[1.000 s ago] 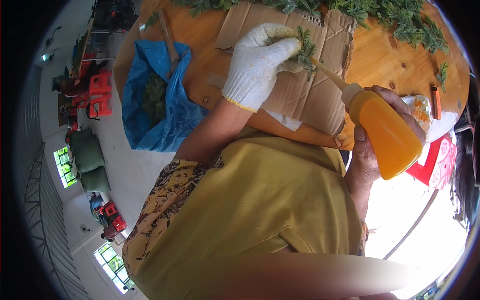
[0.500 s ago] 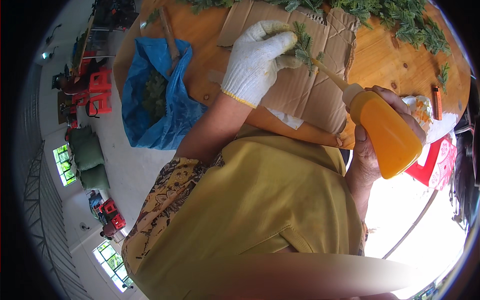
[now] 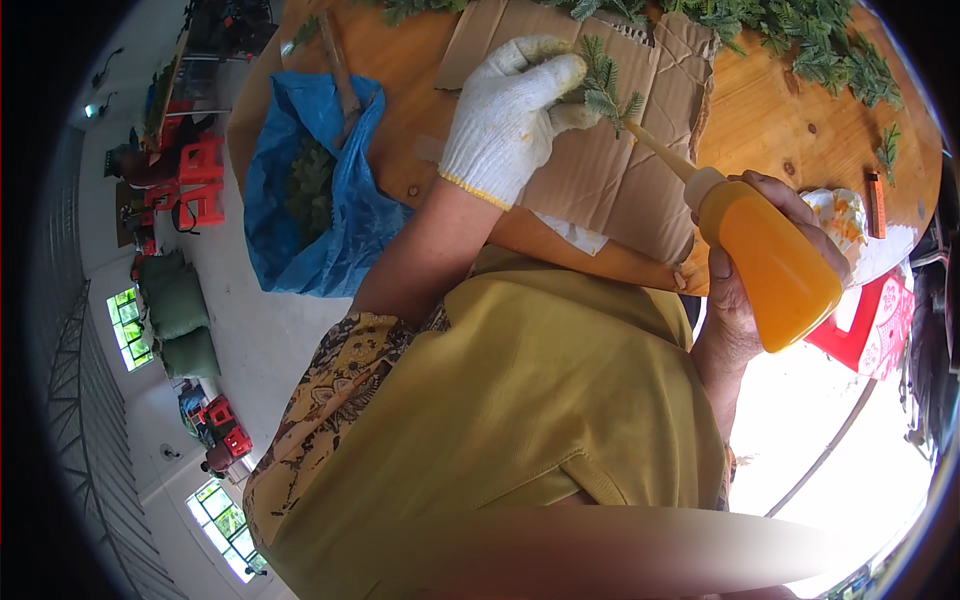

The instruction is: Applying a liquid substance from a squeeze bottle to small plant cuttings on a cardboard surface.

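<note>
In a white knit glove, my left hand (image 3: pixel 515 110) pinches a small green fir sprig (image 3: pixel 602 82) between thumb and fingers, above a piece of cardboard (image 3: pixel 610 175). My bare right hand (image 3: pixel 745 270) is wrapped round an orange squeeze bottle (image 3: pixel 775 265), which lies tilted with its long nozzle toward the sprig. The nozzle tip sits at or very near the sprig's lower right end; whether they touch I cannot tell.
More fir sprigs (image 3: pixel 720 25) lie along the far side of the wooden table (image 3: pixel 790 110). To the left a blue plastic bag (image 3: pixel 275 240) holds greenery, with a wooden stick (image 3: pixel 338 65) by it. An orange-and-black cutter (image 3: pixel 876 205) lies at right, above a red stool (image 3: pixel 870 325).
My left hand and the sprig have shifted slightly up and left. The sprig has turned a little, and the bottle's nozzle tip now sits at its lower right end.
</note>
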### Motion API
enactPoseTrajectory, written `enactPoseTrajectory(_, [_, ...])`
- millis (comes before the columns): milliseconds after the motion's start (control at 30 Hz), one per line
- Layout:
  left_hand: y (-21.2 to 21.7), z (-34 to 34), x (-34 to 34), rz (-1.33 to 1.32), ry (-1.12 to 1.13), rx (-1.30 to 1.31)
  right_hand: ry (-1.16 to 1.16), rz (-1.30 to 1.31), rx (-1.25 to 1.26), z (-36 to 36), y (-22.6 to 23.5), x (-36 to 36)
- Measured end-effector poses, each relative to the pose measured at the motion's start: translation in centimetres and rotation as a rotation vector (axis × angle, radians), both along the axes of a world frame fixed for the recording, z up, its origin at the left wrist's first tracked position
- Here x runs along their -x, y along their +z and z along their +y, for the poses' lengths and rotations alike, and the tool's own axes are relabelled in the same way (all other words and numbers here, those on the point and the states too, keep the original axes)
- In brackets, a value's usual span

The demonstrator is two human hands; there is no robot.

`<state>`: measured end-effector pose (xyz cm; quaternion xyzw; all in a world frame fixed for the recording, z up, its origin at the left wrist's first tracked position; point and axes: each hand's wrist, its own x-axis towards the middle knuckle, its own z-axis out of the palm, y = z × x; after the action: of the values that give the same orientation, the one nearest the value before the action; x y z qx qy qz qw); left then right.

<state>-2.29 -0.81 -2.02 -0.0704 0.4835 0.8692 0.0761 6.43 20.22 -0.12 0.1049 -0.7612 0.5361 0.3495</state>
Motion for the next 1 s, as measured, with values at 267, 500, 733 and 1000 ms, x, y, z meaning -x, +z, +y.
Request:
enactPoseTrajectory(267, [0.3, -0.3, 0.3, 0.013, 0.015, 0.029, 0.102, 0.008, 0.158, 0.3, -0.9, 0.1])
enactPoseTrajectory(500, [5.5, -6.9, -0.8, 0.112, 0.189, 0.194, 0.119, -0.111, 0.658, 0.8, -2.6, -0.3])
enactPoseTrajectory(733, [9.2, -23.0, -6.5, 0.013, 0.503, 1.318, 0.124, -0.201, 0.738, 1.5, -4.4, 0.1])
enactPoseTrajectory(1000, [6.9, -27.4, -6.4, -0.037, 0.346, 2.182, 0.122, -0.186, 0.708, 0.3, -3.6, 0.5])
